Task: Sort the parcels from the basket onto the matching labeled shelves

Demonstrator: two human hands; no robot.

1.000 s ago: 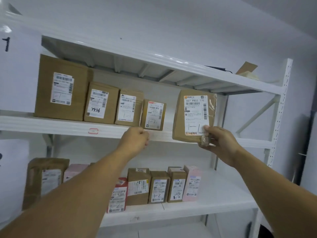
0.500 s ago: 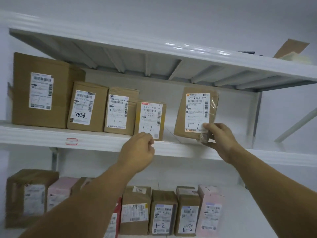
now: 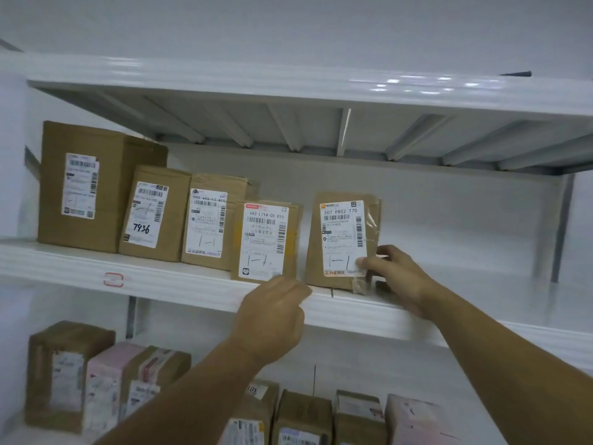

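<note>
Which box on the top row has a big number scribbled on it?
The second box from the left. Only its label has 7936 handwritten in black pen.

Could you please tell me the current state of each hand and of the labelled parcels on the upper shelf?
507 P802 T70 parcel: standing on the upper shelf, label outward, pinched at its lower right corner.
Right hand: thumb and fingers pinch that parcel.
Left hand: fingers curled at the shelf's front edge, holding nothing visible.
642 L714 parcel: upright, label outward.
7936 parcel: upright, unheld.
</note>
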